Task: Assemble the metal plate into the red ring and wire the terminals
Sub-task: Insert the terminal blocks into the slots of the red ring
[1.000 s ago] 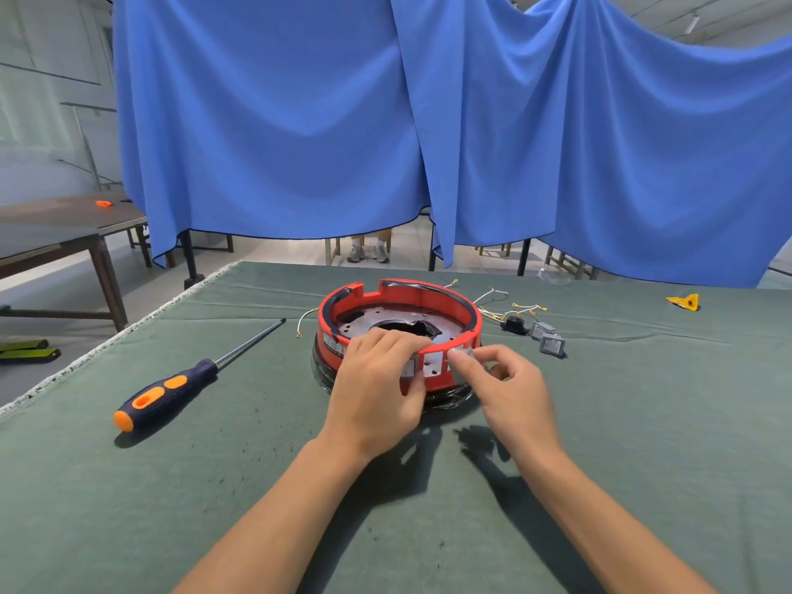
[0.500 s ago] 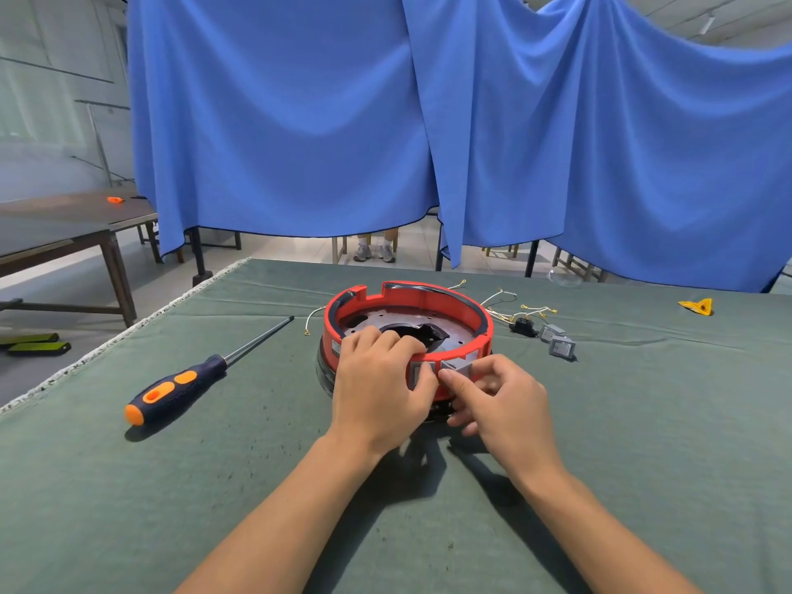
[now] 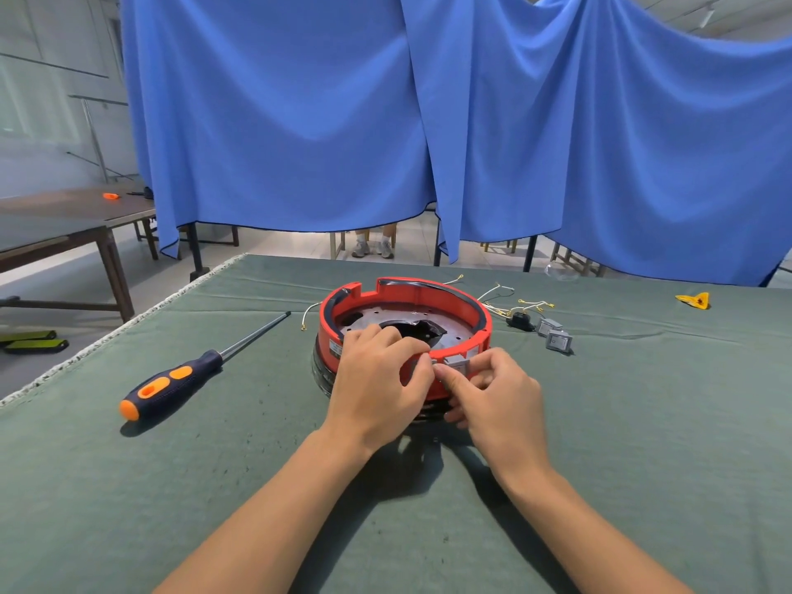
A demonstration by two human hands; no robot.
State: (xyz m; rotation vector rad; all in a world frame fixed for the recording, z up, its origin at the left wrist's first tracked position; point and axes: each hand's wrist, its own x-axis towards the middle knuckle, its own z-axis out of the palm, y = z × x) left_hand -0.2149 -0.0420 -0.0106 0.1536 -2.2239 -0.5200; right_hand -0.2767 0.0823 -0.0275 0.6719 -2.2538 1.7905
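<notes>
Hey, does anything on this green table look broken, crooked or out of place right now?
One oddity: the crumpled black material in the round metal plate centre hole looks ragged, though I cannot tell if it is damage. The loose white wires behind the red plastic ring lie unconnected.

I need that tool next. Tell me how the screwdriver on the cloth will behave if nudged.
The screwdriver looks stiff, with a round shaft, so it may roll, though the green cloth should slow it. Its thick handle probably makes it handle-heavy.
</notes>
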